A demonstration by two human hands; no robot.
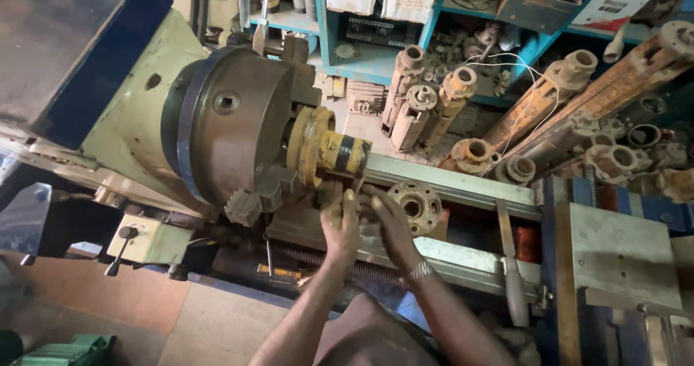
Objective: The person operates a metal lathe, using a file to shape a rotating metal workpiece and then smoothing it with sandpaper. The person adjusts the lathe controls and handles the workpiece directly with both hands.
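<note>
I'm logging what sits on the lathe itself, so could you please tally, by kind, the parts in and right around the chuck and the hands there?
Yellow workpiece with black bands, clamped in the chuck: 1
Loose round flange on the lathe bed: 1
Hands, left hand and right hand, under the workpiece: 2
Total: 4

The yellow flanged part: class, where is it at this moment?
In the head view, left of centre, the yellow flanged part sits clamped in the lathe chuck, just above both hands.

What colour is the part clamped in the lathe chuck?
Yellow with black bands, on the clamped part; head view.
</note>
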